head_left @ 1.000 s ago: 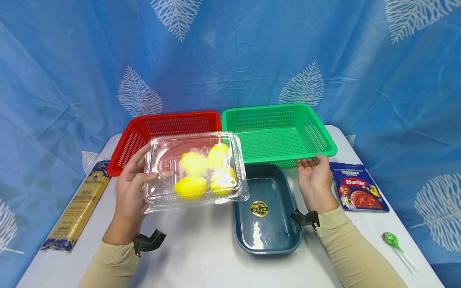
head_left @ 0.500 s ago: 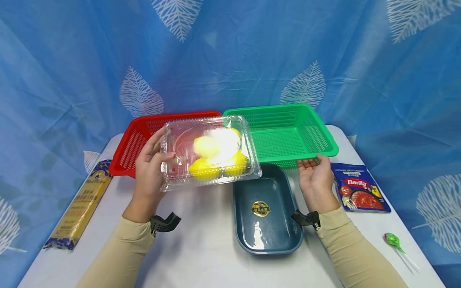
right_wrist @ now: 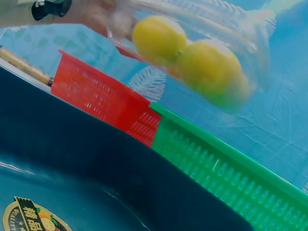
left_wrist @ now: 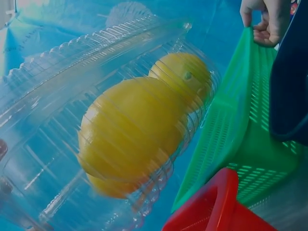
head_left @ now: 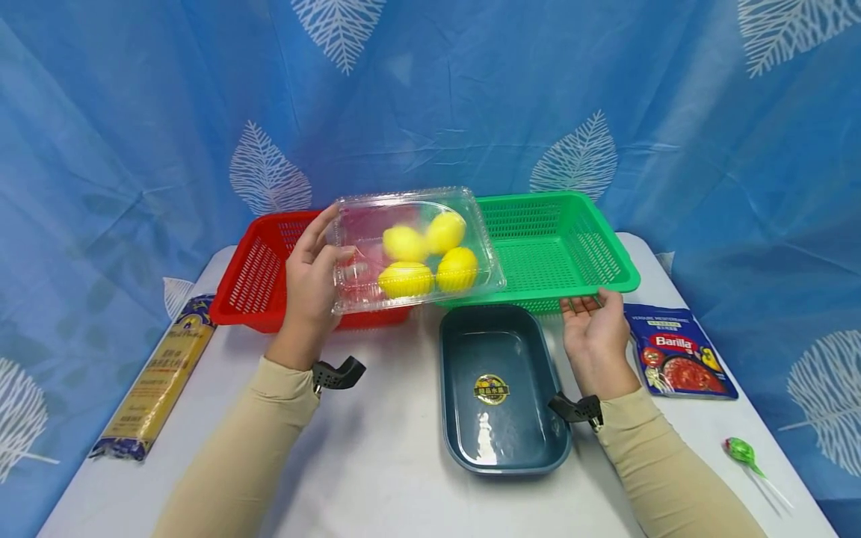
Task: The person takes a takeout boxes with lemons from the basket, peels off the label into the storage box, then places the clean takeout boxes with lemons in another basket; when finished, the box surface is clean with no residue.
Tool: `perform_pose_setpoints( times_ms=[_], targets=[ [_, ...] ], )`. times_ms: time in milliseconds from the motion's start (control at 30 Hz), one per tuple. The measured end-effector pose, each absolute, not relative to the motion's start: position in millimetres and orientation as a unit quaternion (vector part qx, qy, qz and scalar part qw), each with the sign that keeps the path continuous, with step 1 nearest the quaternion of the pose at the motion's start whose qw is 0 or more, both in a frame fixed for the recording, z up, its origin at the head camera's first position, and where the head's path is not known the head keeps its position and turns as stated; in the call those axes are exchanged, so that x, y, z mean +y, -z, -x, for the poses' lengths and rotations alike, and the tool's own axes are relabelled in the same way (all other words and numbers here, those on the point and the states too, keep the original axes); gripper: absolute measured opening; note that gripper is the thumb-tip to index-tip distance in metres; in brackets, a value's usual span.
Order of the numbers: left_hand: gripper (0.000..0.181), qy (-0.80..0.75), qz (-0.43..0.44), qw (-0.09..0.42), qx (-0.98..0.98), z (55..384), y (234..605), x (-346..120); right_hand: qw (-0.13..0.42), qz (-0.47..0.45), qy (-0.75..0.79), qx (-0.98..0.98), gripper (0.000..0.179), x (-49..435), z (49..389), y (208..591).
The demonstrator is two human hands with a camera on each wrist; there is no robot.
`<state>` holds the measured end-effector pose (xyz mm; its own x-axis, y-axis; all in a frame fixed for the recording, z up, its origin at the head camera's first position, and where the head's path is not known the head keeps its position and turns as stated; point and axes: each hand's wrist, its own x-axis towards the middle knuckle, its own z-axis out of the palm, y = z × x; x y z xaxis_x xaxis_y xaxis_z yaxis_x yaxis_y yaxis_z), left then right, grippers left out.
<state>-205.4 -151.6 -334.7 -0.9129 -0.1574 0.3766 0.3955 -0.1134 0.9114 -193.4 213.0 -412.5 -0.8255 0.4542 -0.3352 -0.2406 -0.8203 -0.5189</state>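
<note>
My left hand (head_left: pixel 312 278) grips the left end of a clear plastic clamshell box (head_left: pixel 363 291), thumb on top. Several yellow lemons (head_left: pixel 406 279) lie inside, gathered toward the box's right side. The box is held up, tilted, over the red basket (head_left: pixel 252 299) and the left part of the green basket (head_left: pixel 572 288). In the left wrist view the lemons (left_wrist: pixel 130 130) show through the ribbed plastic. At the green basket's front right rim, my right hand (head_left: pixel 595 340) pinches the edge, thumb above and fingers below; the left wrist view shows this hand (left_wrist: pixel 272 21) at the basket's corner.
A dark blue tray (head_left: pixel 507 441) with a gold sticker stands in front of the green basket. A spaghetti pack (head_left: pixel 158 373) lies at the left, a Barilla sauce pouch (head_left: pixel 679 351) at the right. A green-wrapped lollipop (head_left: pixel 743 452) lies near the right edge.
My left hand has carried the box of lemons rightward and farther back, toward the green basket. My right hand stays at the green basket's rim.
</note>
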Motion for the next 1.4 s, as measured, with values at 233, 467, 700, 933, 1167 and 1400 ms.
perform_pose_setpoints(
  times_ms=[233, 467, 700, 933, 1167, 1400],
  targets=[
    [0.053, 0.747, 0.076, 0.182, -0.635, 220, 341, -133, 0.185, 0.229, -0.927, -0.230, 0.024, 213, 194, 413],
    [0.054, 0.741, 0.074, 0.182, -0.642, 231, 343, -117, 0.188, 0.230, -0.927, -0.228, 0.023, 213, 196, 415],
    [0.055, 0.738, 0.089, 0.176, -0.645, 240, 340, -101, 0.190, 0.234, -0.925, -0.232, 0.024, 214, 196, 416],
    [0.056, 0.735, 0.096, 0.165, -0.651, 249, 334, -85, 0.189, 0.237, -0.924, -0.232, 0.022, 214, 196, 415],
    [0.055, 0.732, 0.097, 0.161, -0.655, 260, 334, -75, 0.178, 0.242, -0.928, -0.222, 0.024, 214, 195, 414],
    [0.053, 0.728, 0.100, 0.157, -0.660, 271, 332, -64, 0.179, 0.233, -0.929, -0.225, 0.028, 215, 195, 413]
  ],
)
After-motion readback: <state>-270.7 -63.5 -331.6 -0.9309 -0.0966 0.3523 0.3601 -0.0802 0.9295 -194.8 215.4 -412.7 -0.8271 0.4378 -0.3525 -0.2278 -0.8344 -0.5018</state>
